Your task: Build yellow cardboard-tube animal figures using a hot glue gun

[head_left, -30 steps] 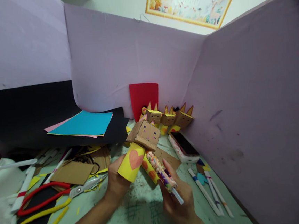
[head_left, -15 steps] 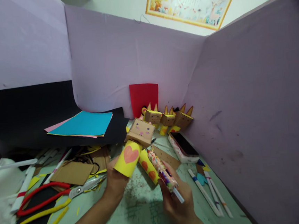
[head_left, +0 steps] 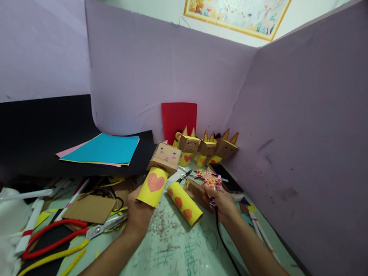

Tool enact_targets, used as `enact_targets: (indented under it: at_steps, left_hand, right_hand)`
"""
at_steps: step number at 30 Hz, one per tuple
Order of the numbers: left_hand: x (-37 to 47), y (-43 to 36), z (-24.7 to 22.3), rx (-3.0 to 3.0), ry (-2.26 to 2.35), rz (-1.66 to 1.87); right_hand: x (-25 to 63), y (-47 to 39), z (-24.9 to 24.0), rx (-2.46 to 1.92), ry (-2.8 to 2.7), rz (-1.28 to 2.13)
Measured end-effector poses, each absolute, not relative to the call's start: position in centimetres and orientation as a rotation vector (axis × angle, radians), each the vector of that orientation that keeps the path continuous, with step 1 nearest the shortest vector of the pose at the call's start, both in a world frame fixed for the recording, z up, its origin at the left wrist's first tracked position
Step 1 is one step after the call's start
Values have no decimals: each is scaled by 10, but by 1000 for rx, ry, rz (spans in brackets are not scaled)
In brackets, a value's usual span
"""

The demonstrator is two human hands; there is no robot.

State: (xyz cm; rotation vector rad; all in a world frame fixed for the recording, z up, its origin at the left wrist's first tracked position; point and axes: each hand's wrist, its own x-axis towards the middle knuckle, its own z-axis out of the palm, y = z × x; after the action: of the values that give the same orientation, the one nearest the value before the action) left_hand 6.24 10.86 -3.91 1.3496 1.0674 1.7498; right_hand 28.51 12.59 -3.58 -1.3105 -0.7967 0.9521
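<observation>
My left hand [head_left: 137, 213] is wrapped round a cardboard figure with a drawn face on its box head [head_left: 165, 156] and a yellow body bearing a pink heart [head_left: 156, 182]. In my right hand [head_left: 221, 201] is a colourfully patterned glue gun [head_left: 208, 178], with a black cord hanging below it. Between the hands a yellow tube with orange dots [head_left: 185, 203] lies on the table, touched by neither. A brown cardboard piece [head_left: 198, 192] lies just left of the right hand. The right fingers are partly hidden by the gun.
Red-and-yellow scissors [head_left: 97, 230], cardboard scraps [head_left: 92, 210] and markers lie at the left. Blue paper [head_left: 103, 150] sits behind them. Several horned cardboard figures [head_left: 225, 146] stand at the back before red paper [head_left: 177, 117]. A phone [head_left: 228, 179] and white markers [head_left: 263, 236] are at the right.
My right hand has moved up and away with the glue gun, which now points to the right. The dotted tube lies apart from it. The held figure has shifted slightly left.
</observation>
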Motion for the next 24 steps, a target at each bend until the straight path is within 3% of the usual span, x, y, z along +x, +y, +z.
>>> enact_targets:
  at_steps: [10, 19, 24]
  left_hand:
    - [65, 105, -35, 1212, 1003, 1742]
    - [68, 95, -37, 1349, 1037, 1615]
    - [76, 93, -43, 1382, 1023, 1569]
  right_hand:
    - [289, 115, -19, -1430, -1022, 1156]
    - [274, 105, 17, -1347, -1046, 886]
    - [237, 101, 27, -899, -894, 1439]
